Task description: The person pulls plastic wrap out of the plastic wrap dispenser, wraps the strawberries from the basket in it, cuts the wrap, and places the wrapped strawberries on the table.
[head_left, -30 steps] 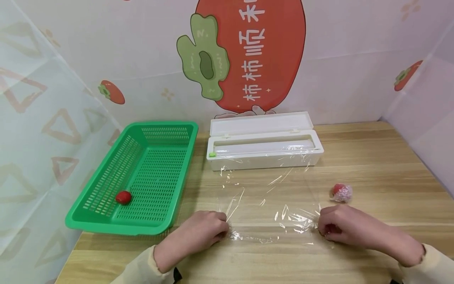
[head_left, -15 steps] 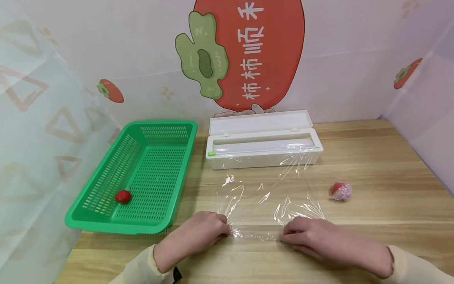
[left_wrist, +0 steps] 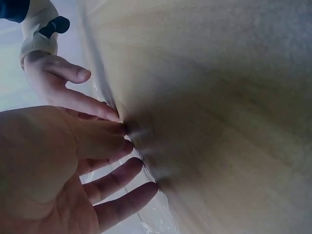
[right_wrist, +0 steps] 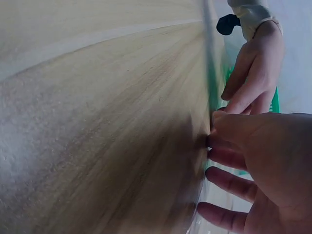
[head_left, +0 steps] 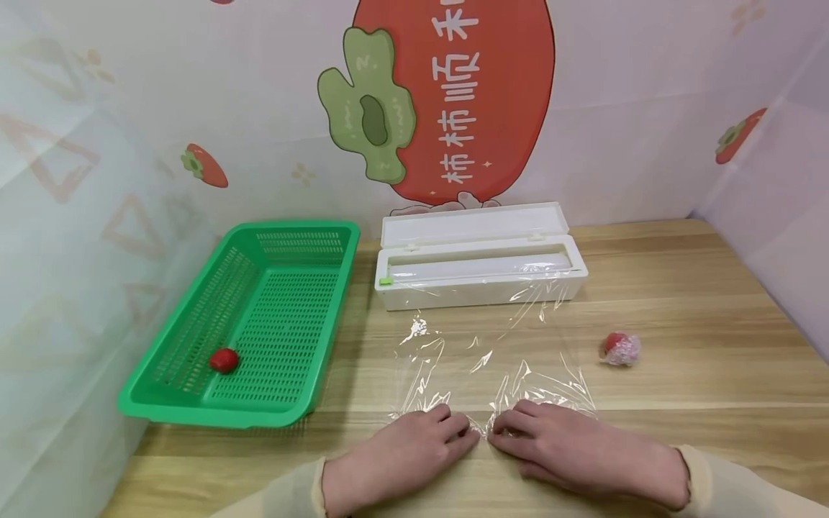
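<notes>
Clear film (head_left: 481,361): near edge touched by left hand (head_left: 414,453) and right hand (head_left: 573,446) (whether pinched cannot be told); white box (head_left: 482,293), far.

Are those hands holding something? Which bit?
The left hand and right hand touch the plastic wrap at its near edge; whether they pinch it can't be told.

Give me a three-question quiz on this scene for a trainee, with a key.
1. True or false: the lid of the white box is open.
2. Fill in: in the head view, the green basket stands to the ____ of the box.
3. Which of these do the left hand and right hand touch? A: the basket. B: the clear film. C: the lid.

Key: 1 true; 2 left; 3 B.
</notes>
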`<state>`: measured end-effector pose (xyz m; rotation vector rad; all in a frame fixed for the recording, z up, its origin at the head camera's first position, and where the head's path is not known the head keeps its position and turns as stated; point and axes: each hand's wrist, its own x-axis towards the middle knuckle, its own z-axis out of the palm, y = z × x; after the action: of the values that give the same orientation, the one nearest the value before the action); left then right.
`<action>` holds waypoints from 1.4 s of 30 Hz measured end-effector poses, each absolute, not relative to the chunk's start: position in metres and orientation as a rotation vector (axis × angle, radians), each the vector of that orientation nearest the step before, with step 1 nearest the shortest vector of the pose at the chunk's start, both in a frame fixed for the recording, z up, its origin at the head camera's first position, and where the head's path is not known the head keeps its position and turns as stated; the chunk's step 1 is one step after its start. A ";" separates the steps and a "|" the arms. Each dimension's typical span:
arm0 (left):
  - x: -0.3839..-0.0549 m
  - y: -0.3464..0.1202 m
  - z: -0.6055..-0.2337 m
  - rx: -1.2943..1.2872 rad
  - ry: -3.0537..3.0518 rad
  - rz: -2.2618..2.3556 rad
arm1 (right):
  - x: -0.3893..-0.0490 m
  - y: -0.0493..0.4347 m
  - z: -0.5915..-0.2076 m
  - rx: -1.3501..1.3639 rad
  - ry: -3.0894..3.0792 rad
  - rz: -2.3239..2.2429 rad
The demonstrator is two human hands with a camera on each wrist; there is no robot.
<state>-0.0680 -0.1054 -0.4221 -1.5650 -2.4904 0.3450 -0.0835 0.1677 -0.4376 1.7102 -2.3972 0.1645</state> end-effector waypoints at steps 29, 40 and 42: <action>-0.066 -0.179 -0.415 -1.408 -2.902 -0.429 | -0.086 0.254 -0.446 1.607 -2.461 0.555; -0.067 -0.188 -0.412 -1.313 -2.975 -0.345 | -0.091 0.272 -0.444 1.601 -2.470 0.664; -0.067 -0.189 -0.412 -1.307 -2.970 -0.332 | -0.091 0.272 -0.444 1.589 -2.481 0.671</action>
<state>-0.0668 -0.1886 -0.4119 -1.3067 -2.9699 -0.3323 -0.0908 0.2718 -0.4437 1.5886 -2.4812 0.6712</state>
